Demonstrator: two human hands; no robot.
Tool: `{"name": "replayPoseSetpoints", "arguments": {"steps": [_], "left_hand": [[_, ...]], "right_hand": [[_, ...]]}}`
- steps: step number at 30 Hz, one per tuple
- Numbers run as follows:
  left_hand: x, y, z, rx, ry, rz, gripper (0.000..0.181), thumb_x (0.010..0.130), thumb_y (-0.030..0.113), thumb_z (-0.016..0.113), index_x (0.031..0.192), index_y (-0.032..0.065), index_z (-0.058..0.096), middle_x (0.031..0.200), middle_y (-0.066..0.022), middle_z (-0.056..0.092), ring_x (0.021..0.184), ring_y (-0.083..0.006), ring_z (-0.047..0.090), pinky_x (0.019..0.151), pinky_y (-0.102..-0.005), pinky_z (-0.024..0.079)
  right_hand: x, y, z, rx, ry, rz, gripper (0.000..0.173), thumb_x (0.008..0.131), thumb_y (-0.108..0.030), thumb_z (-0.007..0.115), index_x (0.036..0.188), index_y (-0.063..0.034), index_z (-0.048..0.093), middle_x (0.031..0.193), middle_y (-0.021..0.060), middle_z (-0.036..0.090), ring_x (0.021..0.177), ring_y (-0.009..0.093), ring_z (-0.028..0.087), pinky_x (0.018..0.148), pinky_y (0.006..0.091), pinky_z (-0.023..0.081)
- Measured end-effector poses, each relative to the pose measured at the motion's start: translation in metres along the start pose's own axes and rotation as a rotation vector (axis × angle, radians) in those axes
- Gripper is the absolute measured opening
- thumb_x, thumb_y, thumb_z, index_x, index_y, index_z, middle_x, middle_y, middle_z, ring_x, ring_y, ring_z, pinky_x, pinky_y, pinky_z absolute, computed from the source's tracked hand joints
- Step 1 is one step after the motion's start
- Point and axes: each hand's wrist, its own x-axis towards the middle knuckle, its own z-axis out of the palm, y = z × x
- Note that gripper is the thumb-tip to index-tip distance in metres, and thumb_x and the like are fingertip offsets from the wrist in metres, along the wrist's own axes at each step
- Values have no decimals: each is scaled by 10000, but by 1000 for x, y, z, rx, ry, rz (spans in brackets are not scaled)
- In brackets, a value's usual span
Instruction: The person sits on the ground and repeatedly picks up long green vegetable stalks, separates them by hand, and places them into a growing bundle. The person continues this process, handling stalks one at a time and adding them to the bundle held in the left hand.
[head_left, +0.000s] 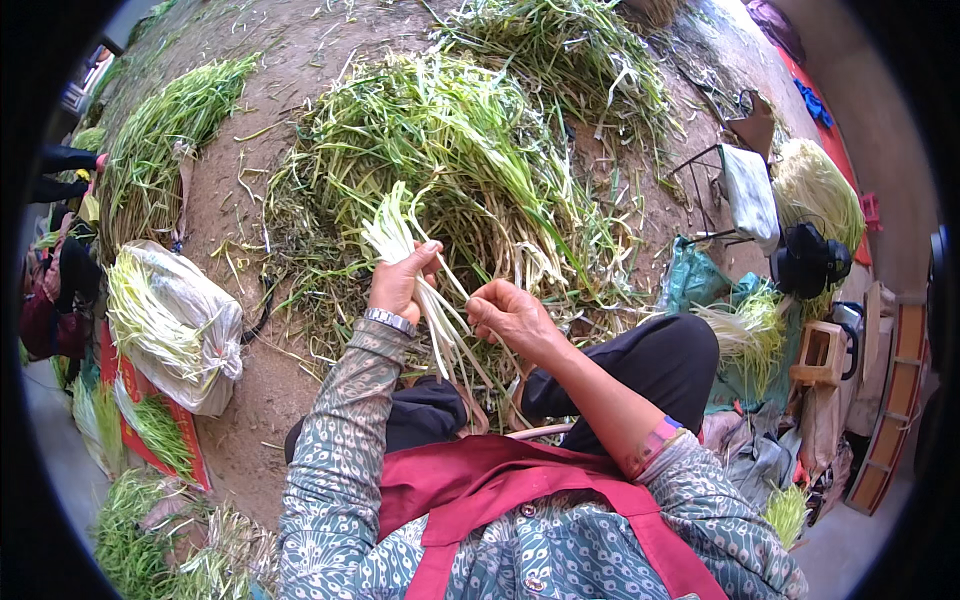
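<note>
My left hand (405, 281), with a metal watch band at the wrist, is closed around a small bunch of pale, long-stemmed vegetable stalks (391, 225). The stalks stick out above the fist and hang down below it. Just to the right, my right hand (504, 311) pinches one thin pale stalk of the same kind between thumb and fingers. Both hands are above the near edge of a large heap of green leafy stalks (442, 127) on the dirt floor. Loose trimmings lie under the hands, between my feet.
A white sack (217, 330) topped with pale stalks stands at left. More leafy heaps lie at upper left (161, 142) and top (577, 60). At right are a small folding stool (748, 195), a teal sheet with stalks (750, 330) and a wooden stool (817, 352). Another person sits at far left.
</note>
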Motion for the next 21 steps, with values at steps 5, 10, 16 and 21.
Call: {"name": "replayPoseSetpoints", "arguments": {"steps": [5,10,16,21], "left_hand": [[-5,0,2,-24,2,-32,165,711,99,625,808,81,493,759,-28,587,590,-77,519,457,-181,392],[-7,-2,1,-57,-22,-52,172,718,79,611,834,80,483,772,-41,595,616,-88,543,465,-187,400],[-7,-3,-1,-56,-50,-57,176,730,73,592,851,84,465,799,-60,602,640,-105,562,466,-184,406],[-9,-3,3,-53,-43,-65,180,733,70,586,858,82,457,802,-68,603,638,-112,566,465,-185,408]], "right_hand": [[8,14,5,316,-88,84,219,808,-252,523,819,-33,525,689,25,557,550,60,488,486,179,399],[1,18,6,540,-94,181,231,833,-268,474,852,-41,515,682,3,530,549,57,484,489,173,402],[4,20,9,635,-130,257,232,844,-285,447,821,-65,513,651,-14,513,509,46,455,454,171,392],[2,23,8,539,-108,251,231,848,-297,434,826,-77,498,643,-18,492,523,45,458,442,167,389]]}}
